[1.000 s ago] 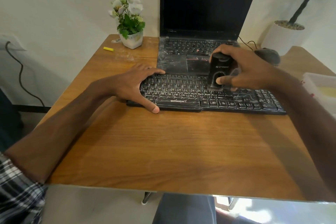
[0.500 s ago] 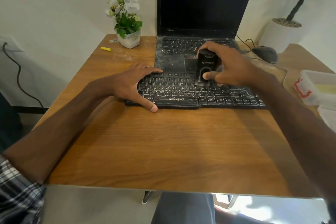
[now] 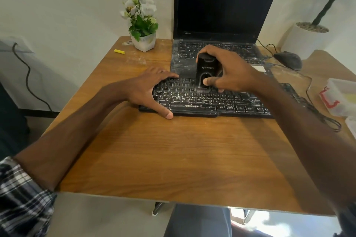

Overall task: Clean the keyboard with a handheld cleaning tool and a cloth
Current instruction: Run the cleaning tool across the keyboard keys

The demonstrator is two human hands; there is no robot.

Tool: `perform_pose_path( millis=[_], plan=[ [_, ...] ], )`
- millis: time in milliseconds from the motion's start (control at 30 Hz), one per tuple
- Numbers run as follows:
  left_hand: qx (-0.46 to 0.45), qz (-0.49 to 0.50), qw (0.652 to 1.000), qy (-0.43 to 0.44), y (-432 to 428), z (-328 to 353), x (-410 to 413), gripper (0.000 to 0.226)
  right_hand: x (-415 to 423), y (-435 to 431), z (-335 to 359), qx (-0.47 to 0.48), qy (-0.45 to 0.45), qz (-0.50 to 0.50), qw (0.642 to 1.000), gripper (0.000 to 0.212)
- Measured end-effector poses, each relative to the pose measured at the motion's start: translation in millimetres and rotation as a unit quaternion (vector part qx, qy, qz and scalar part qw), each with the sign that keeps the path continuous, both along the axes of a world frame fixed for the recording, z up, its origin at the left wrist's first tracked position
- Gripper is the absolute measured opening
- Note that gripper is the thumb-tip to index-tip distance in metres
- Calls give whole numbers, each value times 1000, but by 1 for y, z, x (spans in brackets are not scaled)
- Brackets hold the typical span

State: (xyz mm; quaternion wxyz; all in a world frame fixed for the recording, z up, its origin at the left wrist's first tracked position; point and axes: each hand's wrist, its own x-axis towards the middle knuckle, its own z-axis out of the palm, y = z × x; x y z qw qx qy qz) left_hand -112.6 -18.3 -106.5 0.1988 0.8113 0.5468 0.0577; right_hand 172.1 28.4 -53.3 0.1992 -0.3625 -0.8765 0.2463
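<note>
A dusty black keyboard [image 3: 208,102] lies across the wooden table [image 3: 173,150], in front of an open laptop. My left hand [image 3: 148,90] rests flat on the keyboard's left end, fingers straight over the top rows and thumb along the front edge. My right hand [image 3: 229,71] grips a small black handheld cleaning tool [image 3: 207,71], held upright with its lower end on the upper key rows, left of the keyboard's middle. My thumb sits in the tool's front recess. No cloth shows.
The dusty laptop [image 3: 221,25] stands right behind the keyboard. A small white flower pot [image 3: 143,41] and a yellow stick [image 3: 119,51] are at the back left. A black mouse [image 3: 288,60], cables and a clear plastic box [image 3: 341,96] lie to the right.
My right hand has slid the cleaning tool leftward along the upper key rows, from the keyboard's middle toward my left hand. My left hand has stayed on the keyboard's left end.
</note>
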Motion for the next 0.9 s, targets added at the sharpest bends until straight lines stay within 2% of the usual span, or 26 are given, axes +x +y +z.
perform_pose_path(
  millis=[67,200,300,400,533,633,767,900],
  plan=[
    [-2,0,1000,1,0,0,1,137,-5,0,1,38,-5,-7,999,57],
    [-1,-3,1000,2,0,0,1,138,-5,2,-2,-10,7,0,1000,58],
    [-1,-6,1000,2,0,0,0,137,2,4,0,72,-9,-45,996,60],
    [-4,-10,1000,4,1,1,-2,136,21,9,2,37,42,-65,996,58],
    [-15,-8,1000,4,0,4,-5,136,53,13,-2,40,33,-91,995,60],
    [-22,-7,1000,11,-2,9,-8,135,73,16,-7,7,76,-102,992,60],
    [-38,-2,999,29,-2,15,-5,137,89,19,-12,-11,118,-95,988,61],
    [1,-15,999,49,-3,23,33,130,96,28,-10,-61,121,-70,988,59]
  ],
)
